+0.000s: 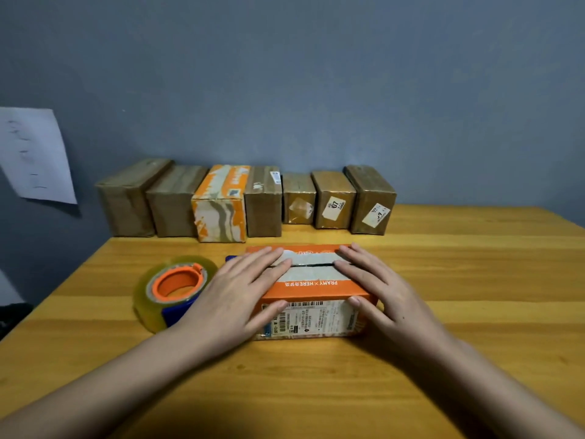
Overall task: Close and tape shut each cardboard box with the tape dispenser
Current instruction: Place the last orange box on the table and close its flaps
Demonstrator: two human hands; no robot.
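Left hand flat, fingers straight and spread, pressing on the left part of the top of the orange cardboard box; its thumb lies against the box's near face. Right hand likewise flat and spread on the right part of the top, thumb down on the near face at the box's right corner. Neither hand grips anything. The fingertips of the two hands point toward each other along the dark centre seam, where the two top flaps meet; the flaps lie closed beneath the palms. A white shipping label with a barcode covers the near face of the box.

From the left: a sheet of white paper is fixed to the grey-blue wall. The tape dispenser, a roll of clear tape on an orange hub with a blue body, lies on its side on the wooden table, just beside the left hand and left of the box. At the rear of the table, against the wall, a row of seven closed boxes stands side by side: two brown boxes, an orange-and-white box, a brown box with a small label, and three smaller brown boxes with white stickers.
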